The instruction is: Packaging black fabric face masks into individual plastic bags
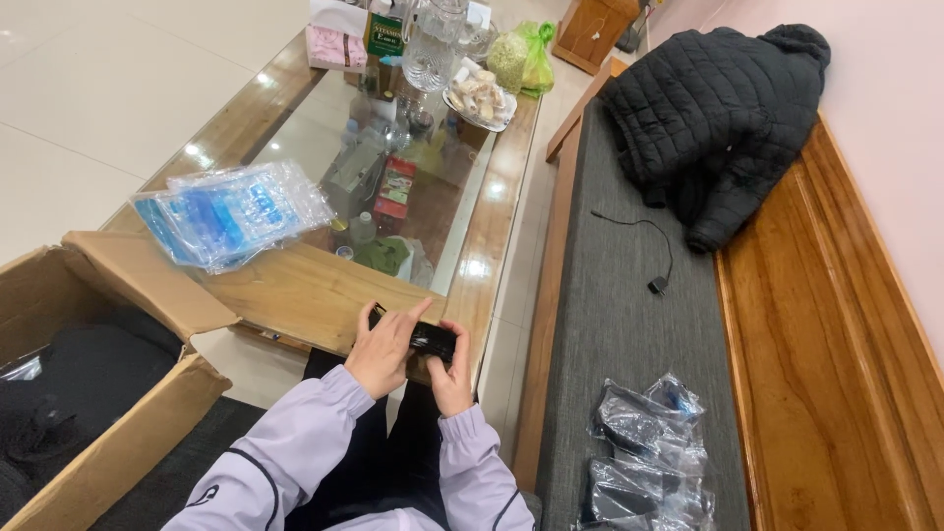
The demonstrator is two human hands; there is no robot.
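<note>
Hands both closed on small black gadget at table edge: left hand covering top, right hand gripping end. Judged mid-handling; next move needs steady two-handed grip.

We take the coffee table as landmark. At its near edge both our hands meet on a small black object: left hand lies over its left part, right hand grips its right end, fingers curled round it. Stack of blue-and-clear plastic bags sits on the table's near left part. Glass jug, plate of snacks and green bag at the table's far end. Open cardboard box just left of the table, dark stuff inside. Right of the table, grey bench with black jacket, thin black cable, clear bags of black items.
</note>
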